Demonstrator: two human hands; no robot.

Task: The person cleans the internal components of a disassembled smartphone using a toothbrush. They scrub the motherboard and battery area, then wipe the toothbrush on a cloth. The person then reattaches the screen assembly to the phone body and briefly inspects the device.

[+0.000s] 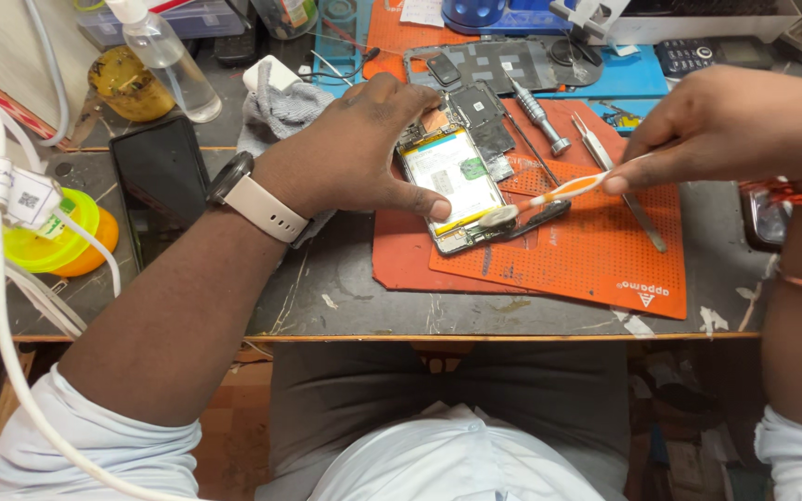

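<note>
Landmark: the orange perforated rubber work mat (596,260), lying on the dark scratched surface (345,288).
Opened phone: a slim phone with its back cover off and a white battery showing (450,181) lies tilted on the mat's left part, its lower end overlapping a second, plain orange mat (401,264) that sits under the perforated one.
Left hand: the left hand (364,148) is curled over the phone's upper left side, thumb pressed at the phone's lower edge, pinning it to the mat; a dark watch on a pale strap sits at the wrist.
Right hand: the right hand (726,125) hovers above the mat's upper right corner, fingers pinched narrow around the handle of a white and orange toothbrush (549,197).
Brush: its bristle head rests on the phone's lower end, handle slanting up to the right.
Tools: a silver metal screwdriver (540,116) and steel tweezers (619,181) lie on the mat's upper part, just right of the phone.
Left of the mat: a grey cloth (280,111), a black flat phone-like slab (160,167), a clear plastic spray bottle (164,60).
Beyond the mat: a blue mat (642,74) carrying a dark phone frame (485,63).
</note>
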